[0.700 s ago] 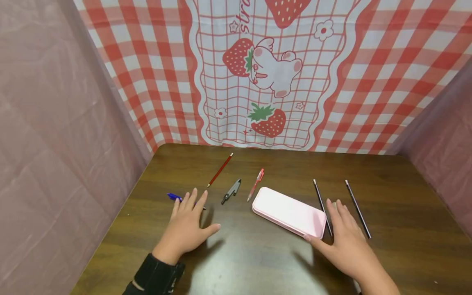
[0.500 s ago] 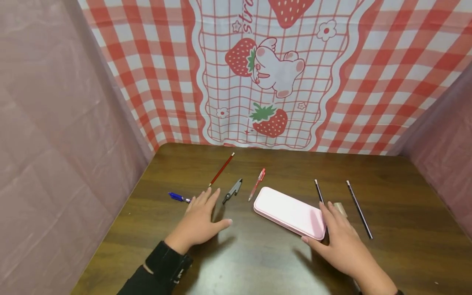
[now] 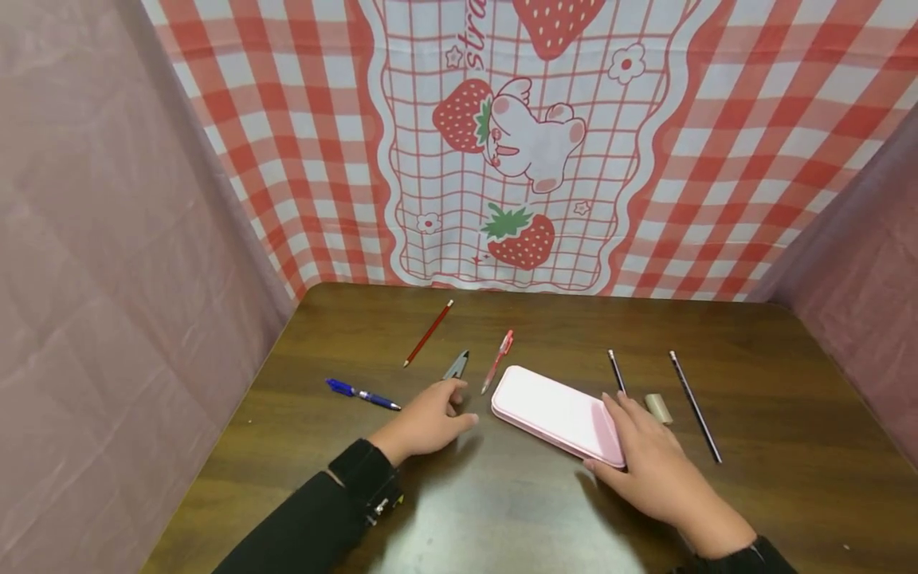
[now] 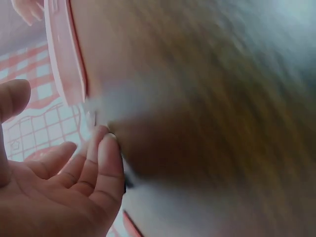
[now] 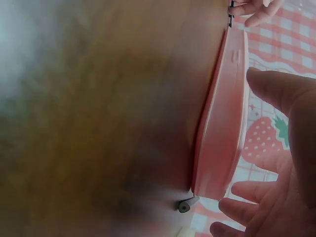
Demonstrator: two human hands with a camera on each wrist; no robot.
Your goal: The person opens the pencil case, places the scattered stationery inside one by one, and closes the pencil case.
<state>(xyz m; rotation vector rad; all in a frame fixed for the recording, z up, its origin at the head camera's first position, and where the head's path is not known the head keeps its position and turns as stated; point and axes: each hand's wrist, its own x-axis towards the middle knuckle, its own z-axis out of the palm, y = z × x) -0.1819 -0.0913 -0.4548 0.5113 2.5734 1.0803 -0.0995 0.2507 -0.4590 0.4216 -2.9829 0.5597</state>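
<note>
A grey drawing compass (image 3: 456, 366) lies mid-table, its lower part hidden under the fingers of my left hand (image 3: 426, 422). That thumb points right, well apart from the bent fingers, and in the left wrist view nothing sits between them. At the right end of a closed pink pencil case (image 3: 552, 414) is my right hand (image 3: 649, 462). Its thumb is by the near edge and its fingers by the far corner; in the right wrist view they look loosely spread beside the case (image 5: 222, 118), and whether they touch it is hard to tell.
A blue pen (image 3: 362, 394) lies left of the compass, a red pencil (image 3: 429, 333) behind it, a red pen (image 3: 498, 361) to its right. Beyond the case are a dark pencil (image 3: 617, 371), partly hidden, a beige eraser (image 3: 658, 408) and another dark pencil (image 3: 696, 406).
My left hand has moved right from over the blue pen to the compass, its fingers bending down. The right hand has shifted slightly left against the case's end, uncovering the eraser.
</note>
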